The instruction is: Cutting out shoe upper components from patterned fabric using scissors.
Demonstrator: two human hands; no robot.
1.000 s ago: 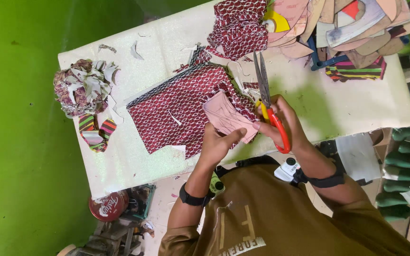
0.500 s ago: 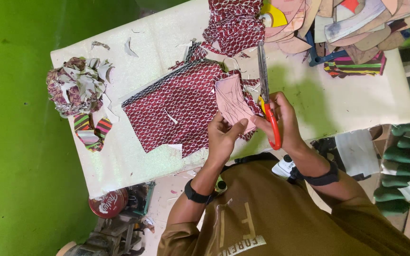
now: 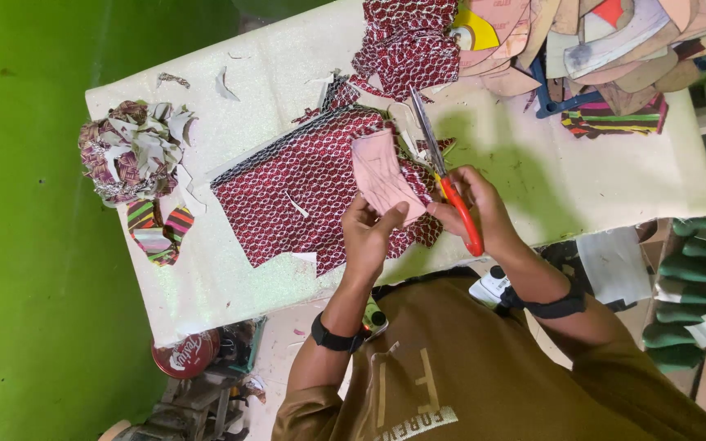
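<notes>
Left hand [image 3: 372, 231]: a pale pink pattern piece [image 3: 382, 175] is pinched between thumb and fingers, just above the table edge.
Right hand [image 3: 477, 208]: red-handled scissors [image 3: 444, 175] are gripped, fingers closed through the loops, blades pointed away beside the pink piece.
Beneath: dark red patterned fabric [image 3: 300, 192] is spread on the white table [image 3: 598, 184].
Far left: a heap of fabric scraps [image 3: 128, 151] is seen.

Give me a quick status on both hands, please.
Left hand holding pink piece. Right hand on scissors, blades over red cloth. Nothing blocking.

Fabric-strewn white table [image 3: 230, 269], perhaps padded
</notes>
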